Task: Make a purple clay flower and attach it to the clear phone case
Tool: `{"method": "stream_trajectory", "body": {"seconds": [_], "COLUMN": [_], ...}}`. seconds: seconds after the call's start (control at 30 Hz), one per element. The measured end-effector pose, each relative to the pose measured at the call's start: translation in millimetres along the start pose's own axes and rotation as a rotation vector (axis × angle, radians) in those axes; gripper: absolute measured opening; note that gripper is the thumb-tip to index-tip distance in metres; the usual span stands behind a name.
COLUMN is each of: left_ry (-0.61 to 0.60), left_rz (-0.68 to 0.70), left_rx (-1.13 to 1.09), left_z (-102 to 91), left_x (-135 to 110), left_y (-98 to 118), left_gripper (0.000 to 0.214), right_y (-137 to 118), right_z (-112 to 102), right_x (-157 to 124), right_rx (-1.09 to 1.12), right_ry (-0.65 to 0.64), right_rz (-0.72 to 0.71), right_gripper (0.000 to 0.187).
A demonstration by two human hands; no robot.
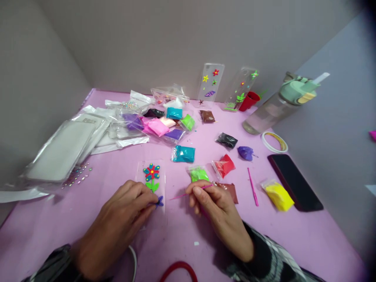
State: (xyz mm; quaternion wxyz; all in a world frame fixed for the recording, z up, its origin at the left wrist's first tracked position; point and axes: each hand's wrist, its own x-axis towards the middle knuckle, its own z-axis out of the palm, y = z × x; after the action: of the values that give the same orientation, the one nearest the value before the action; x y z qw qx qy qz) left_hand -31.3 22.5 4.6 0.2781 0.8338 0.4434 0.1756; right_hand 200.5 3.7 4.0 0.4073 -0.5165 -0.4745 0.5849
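The left hand [126, 211] has its fingertips close together at a small purple flower [160, 201]; one cannot tell whether they pinch it. The right hand [216, 209] holds a thin pink tool [179, 196]. On the clear case [163, 176], which lies flat, the blue-and-red flower [152, 171] with green leaves [152, 186] looks complete; the purple one seems unfinished. The table [293, 239] is pink, the walls [205, 35] grey.

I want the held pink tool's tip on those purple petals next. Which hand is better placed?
Probably the right hand: it holds the thin pink tool with one end pointing toward the petals, while the left hand has its fingertips at them.
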Motion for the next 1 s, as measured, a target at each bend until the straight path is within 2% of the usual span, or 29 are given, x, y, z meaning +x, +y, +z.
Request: {"method": "stream_trajectory", "body": {"seconds": [0.13,0.23,0.37,0.43,0.53,0.63,0.9,1.0], "left_ry": [0.134,0.190,0.245,0.217,0.284,0.318,0.239,0.247], "left_rz": [0.036,0.050,0.279,0.351,0.321,0.296,0.290,0.280], "left_rx": [0.032,0.074,0.154,0.229,0.268,0.227,0.160,0.144], "left_z": [-5.2,-1.4,23.5,39.5,59.7,70.7,71.0,73.4], "left_x": [-10.2,-25.4,-38.0,-39.8,-43.2,-49.6,-53.4,-53.3], "left_y": [-0.1,4.5,17.4,23.5,28.3,28.4,21.2,21.0], "left_gripper": [0.015,0.018,0.024,0.026,0.028,0.024,0.023,0.024], "right_y": [-3.1,-11.1,-26.1,-31.8,-36.0,-37.0,-30.2,-24.9], "right_z": [-1.7,-4.4,-1.5,3.8,13.1,20.7,34.3,37.0], "right_x": [-0.1,3.1,12.0,16.7,22.3,27.1,42.3,45.6], "right_rx": [-0.035,-0.128,-0.252,-0.315,-0.397,-0.439,-0.488,-0.500], "right_ry": [0.009,-0.001,-0.036,-0.072,-0.150,-0.209,-0.246,-0.261], "right_rz": [-0.030,-0.097,-0.206,-0.235,-0.267,-0.287,-0.268,-0.251], "right_gripper": [0.030,0.029,0.026,0.022,0.021,0.022,0.024,0.024]}}
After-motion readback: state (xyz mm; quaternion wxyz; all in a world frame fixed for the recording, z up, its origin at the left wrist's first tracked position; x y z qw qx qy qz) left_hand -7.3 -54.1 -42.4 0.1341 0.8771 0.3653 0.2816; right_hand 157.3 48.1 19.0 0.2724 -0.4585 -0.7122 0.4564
